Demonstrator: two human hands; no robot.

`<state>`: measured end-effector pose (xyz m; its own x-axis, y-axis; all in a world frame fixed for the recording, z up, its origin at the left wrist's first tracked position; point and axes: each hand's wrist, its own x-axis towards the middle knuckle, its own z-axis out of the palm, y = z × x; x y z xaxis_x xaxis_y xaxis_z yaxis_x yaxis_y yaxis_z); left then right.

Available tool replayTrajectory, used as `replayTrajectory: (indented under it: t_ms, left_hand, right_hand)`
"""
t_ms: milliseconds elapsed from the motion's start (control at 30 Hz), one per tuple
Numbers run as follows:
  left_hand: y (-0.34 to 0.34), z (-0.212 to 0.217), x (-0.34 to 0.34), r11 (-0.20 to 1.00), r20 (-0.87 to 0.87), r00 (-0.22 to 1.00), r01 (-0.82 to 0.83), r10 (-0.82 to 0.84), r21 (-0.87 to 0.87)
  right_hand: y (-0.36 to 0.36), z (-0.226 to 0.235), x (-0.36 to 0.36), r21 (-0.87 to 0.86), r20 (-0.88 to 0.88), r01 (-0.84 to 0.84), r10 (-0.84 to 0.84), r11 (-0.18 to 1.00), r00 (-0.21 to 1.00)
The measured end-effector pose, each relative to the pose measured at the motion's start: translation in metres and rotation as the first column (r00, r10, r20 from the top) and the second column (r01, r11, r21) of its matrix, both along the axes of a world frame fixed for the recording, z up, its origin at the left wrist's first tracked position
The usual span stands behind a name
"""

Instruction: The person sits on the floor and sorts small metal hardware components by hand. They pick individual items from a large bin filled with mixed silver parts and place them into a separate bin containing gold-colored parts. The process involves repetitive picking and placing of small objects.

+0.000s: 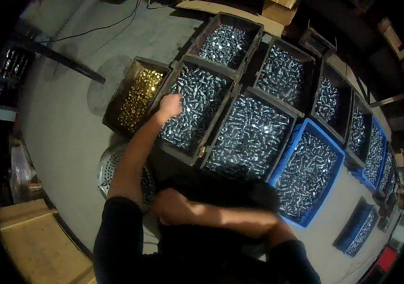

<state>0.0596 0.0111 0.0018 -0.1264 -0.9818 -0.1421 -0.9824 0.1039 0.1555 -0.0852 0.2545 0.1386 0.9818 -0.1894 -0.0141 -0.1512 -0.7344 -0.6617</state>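
My left hand (170, 105) reaches over the left edge of a dark bin (164, 147) full of loose silvery bolts (195, 102). Its fingers look curled down at the bolts, and whatever they hold is hidden. Close to my body, my right hand (171, 207) is in shade, its fingers bent in. What it holds, if anything, does not show. Just beyond it, partly covered by my left forearm, is a round perforated metal basket (108, 166) with small dark metal pieces (147, 184) inside.
A smaller bin of gold-coloured nuts (140, 97) stands left of the bolts. More dark bins of silvery fasteners (251, 135) and a blue crate (337, 173) line the right. A dark pole (69, 64) meets a round base at upper left. A cardboard box (41, 246) sits lower left.
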Motion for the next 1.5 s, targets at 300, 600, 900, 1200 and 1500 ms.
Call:
replayTrajectory:
  t_ms: [300, 600, 900, 1200, 1500]
  left_hand:
    - [0.032, 0.031, 0.031, 0.993, -0.492, 0.868, -0.104, 0.064, -0.054]
    - [0.244, 0.059, 0.128, 0.873, -0.417, 0.8, -0.487, 0.431, -0.033]
    - [0.286, -0.023, 0.201, 0.921, -0.065, 0.922, -0.385, 0.382, -0.059]
    - [0.027, 0.023, -0.004, 0.992, 0.129, 0.985, 0.102, -0.112, 0.077]
    - [0.021, -0.004, 0.0, 0.956, 0.243, 0.925, 0.278, -0.292, 0.087]
  right_hand:
    - [0.009, -0.002, 0.0, 0.008, 0.066, 0.087, -0.087, 0.996, 0.994]
    - [0.006, -0.009, -0.002, -0.054, 0.336, 0.193, -0.164, 0.98, 0.927]
    - [0.008, -0.005, -0.003, -0.071, 0.392, 0.193, -0.151, 0.979, 0.907]
    - [0.011, -0.008, 0.006, -0.074, 0.009, 0.031, -0.03, 0.997, 1.0]
    - [0.004, 0.003, -0.004, 0.036, 0.173, 0.131, -0.135, 0.991, 0.976]
